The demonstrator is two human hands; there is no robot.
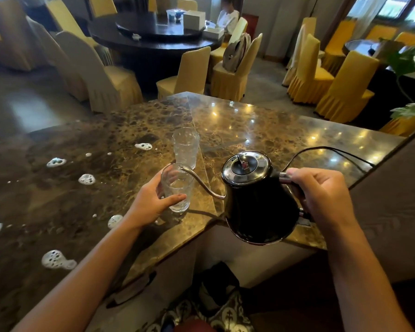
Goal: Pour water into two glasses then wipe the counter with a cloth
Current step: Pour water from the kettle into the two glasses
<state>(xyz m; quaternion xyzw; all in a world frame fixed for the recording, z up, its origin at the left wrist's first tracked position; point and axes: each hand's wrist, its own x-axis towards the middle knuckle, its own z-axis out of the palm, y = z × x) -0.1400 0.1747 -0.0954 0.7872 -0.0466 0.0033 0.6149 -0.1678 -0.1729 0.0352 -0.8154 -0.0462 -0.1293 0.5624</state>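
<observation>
A clear textured glass (177, 188) stands on the brown marble counter (261, 125), and my left hand (151, 200) is wrapped around its near side. My right hand (321, 190) grips the handle of a black gooseneck kettle (259, 204), lifted and tilted left, its thin spout tip resting over the glass's rim. A second clear glass (185, 146) stands upright just behind the first, untouched. Whether water is flowing I cannot tell. No cloth is in view.
Several white foam blobs (58, 259) dot the counter's left half. A black cord (333, 149) trails from behind the kettle to the right. Yellow-covered chairs (187, 73) and a dark round table (153, 37) stand beyond the counter; a person sits there. A patterned bag (213, 312) lies below.
</observation>
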